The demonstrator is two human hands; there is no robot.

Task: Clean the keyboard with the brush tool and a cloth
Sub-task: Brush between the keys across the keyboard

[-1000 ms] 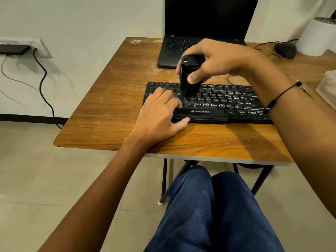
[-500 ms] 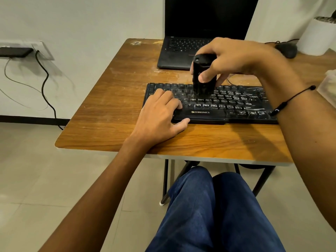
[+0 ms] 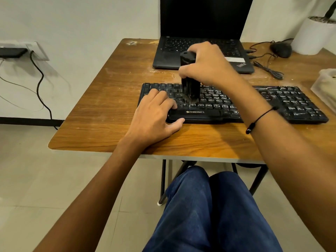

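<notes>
A black keyboard (image 3: 283, 102) with dusty keys lies across the wooden table (image 3: 101, 113). My right hand (image 3: 205, 66) grips a black cylindrical brush tool (image 3: 190, 86), held upright with its bristles down on the keys left of the keyboard's middle. My left hand (image 3: 154, 119) lies flat on the keyboard's left end, fingers spread over the keys and thumb against the front edge. No cloth is in sight.
An open black laptop (image 3: 200, 44) stands behind the keyboard. A black mouse (image 3: 281, 50) with cables and a white plant pot (image 3: 314, 35) sit at the back right. A pale container (image 3: 325, 84) is at the right edge. My knees are under the table.
The brush tool moved right along the keys, then back left and nearer the front rows. My left hand stayed in place on the keyboard's left end. The camera shifted a little.
</notes>
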